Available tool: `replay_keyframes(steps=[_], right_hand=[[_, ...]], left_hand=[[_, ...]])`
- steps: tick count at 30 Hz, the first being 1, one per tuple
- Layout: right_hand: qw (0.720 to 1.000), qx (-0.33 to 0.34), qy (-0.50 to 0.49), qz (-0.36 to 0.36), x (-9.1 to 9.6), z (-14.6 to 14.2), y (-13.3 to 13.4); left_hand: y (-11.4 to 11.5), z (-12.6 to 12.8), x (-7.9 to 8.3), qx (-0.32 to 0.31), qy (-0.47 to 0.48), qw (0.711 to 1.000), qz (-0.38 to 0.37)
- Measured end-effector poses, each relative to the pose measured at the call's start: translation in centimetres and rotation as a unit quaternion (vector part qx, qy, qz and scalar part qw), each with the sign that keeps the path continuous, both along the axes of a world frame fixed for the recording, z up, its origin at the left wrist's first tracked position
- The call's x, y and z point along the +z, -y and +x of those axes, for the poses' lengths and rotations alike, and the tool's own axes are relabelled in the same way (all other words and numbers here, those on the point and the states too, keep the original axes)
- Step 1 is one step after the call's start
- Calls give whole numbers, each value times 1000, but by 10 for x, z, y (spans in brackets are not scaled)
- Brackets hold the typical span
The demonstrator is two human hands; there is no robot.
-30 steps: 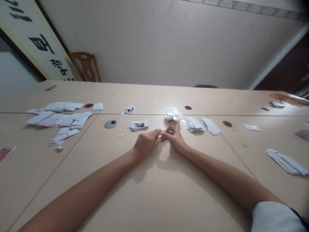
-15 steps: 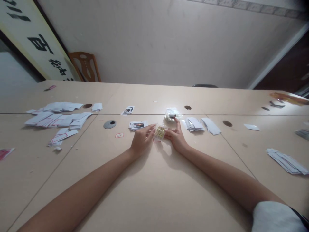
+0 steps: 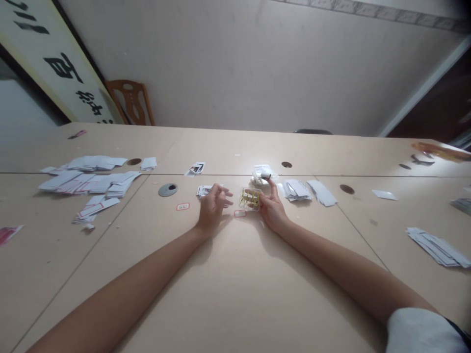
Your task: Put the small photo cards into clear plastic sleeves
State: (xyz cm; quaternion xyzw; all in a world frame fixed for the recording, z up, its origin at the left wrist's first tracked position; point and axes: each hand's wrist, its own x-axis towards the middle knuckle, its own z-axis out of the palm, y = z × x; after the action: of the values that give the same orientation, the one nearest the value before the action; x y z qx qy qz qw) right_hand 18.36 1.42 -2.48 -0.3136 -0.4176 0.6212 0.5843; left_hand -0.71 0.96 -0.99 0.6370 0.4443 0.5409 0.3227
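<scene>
My right hand (image 3: 273, 208) grips a small clear plastic case (image 3: 250, 199) by its right side. Inside the case show several gold-coloured metal pieces, too small to name. A small dark and light thing (image 3: 265, 175) is at my right index fingertip; I cannot tell what it is. My left hand (image 3: 215, 208) is just left of the case, apart from it, with fingers loosely spread and nothing visible in them. Behind it lies a partly hidden stack of printed cards (image 3: 203, 191). A red-bordered label (image 3: 240, 214) lies below the case.
A clear bag (image 3: 259, 169) lies behind the case. White paper stacks (image 3: 296, 190) and strips (image 3: 322, 192) lie to its right. Many white slips (image 3: 84, 181) cover the left. Another red-bordered label (image 3: 183, 207) and a grey cable cover (image 3: 168, 189) are nearer. A pink-handled tool (image 3: 78, 134) lies far left.
My left hand has let go of the case and moved left. The case, now in my right hand alone, has turned flatter toward me, and the label under it is uncovered.
</scene>
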Motion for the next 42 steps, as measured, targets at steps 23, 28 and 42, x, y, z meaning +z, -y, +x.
replay_keyframes(steps=[23, 28, 42], right_hand=[[999, 31, 6, -29, 8, -3, 6], [999, 21, 13, -29, 6, -5, 6], [999, -9, 27, -22, 1, -4, 4]], left_hand=[[4, 4, 9, -121, -125, 985, -18], [3, 4, 9, -125, -130, 983, -29], [4, 3, 9, -138, -128, 982, -18]])
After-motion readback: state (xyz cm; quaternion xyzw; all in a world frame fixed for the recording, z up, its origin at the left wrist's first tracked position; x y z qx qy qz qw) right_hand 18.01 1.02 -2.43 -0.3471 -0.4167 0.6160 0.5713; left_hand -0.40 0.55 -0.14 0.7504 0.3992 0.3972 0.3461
